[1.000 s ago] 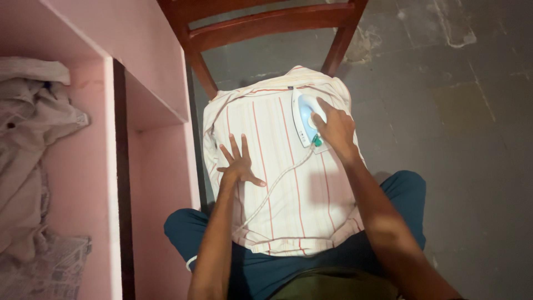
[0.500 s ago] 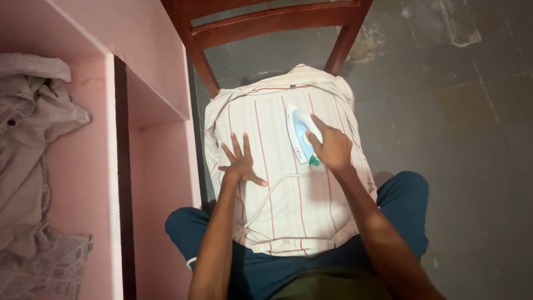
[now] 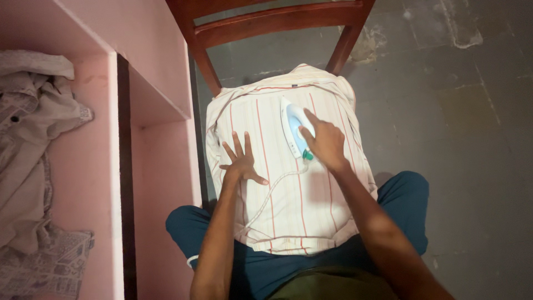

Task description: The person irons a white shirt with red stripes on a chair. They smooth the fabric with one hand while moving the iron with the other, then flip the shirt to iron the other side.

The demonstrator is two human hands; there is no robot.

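From my feed there's a pink shelf unit [image 3: 161, 150] on the left with rumpled pale laundry [image 3: 28, 144] heaped on it, a red-brown wooden chair [image 3: 272, 25] up top, and worn grey concrete floor [image 3: 466, 139].

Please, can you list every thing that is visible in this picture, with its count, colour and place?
striped shirt: 1, cream with red stripes, spread on the chair seat
iron: 1, white and light blue, on the shirt's upper part
iron cord: 1, white, trailing across the shirt
wooden chair: 1, reddish brown, centre
pink shelf: 1, left
crumpled clothes: a pile, pale, far left
floor: grey, right
left hand: flat on the shirt
right hand: gripping the iron
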